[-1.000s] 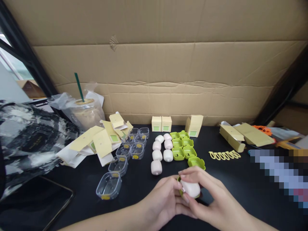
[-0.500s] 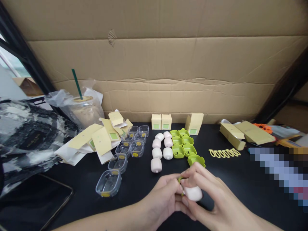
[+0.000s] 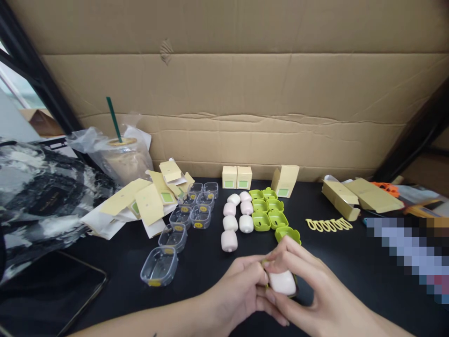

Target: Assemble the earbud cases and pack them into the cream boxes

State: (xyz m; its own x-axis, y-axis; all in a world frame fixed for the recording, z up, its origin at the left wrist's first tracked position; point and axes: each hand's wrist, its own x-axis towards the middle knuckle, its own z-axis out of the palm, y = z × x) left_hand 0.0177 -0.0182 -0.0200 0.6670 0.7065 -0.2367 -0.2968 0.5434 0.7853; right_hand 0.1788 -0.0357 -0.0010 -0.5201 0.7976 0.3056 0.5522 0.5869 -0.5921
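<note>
Low in the head view, my left hand (image 3: pixel 243 285) and my right hand (image 3: pixel 315 285) are closed together on a pale pink rounded block (image 3: pixel 283 282). A thin green edge shows around part of the block; my fingers cover most of it. My left thumb presses at the block's left side, while my right fingers and thumb pinch it from above and below. Just beyond my right hand sits a green scalloped shell (image 3: pixel 287 235), with several more green shells (image 3: pixel 260 221) behind it. Several white and pale pink rounded blocks (image 3: pixel 229 240) stand in two columns to their left.
Clear plastic cups (image 3: pixel 159 267) with yellow labels form two columns on the left. Opened cream boxes (image 3: pixel 149 201) lie beyond them, near a bagged drink (image 3: pixel 128 161). Small boxes (image 3: pixel 229 177) stand against the cardboard wall (image 3: pixel 224 93). Yellow loops (image 3: pixel 329 225) lie right; a dark tablet-like slab (image 3: pixel 49 295) lies left.
The pale pink block has turned slightly in my hands, and a darker rim now shows along its lower right edge. My hands stay in nearly the same place.
</note>
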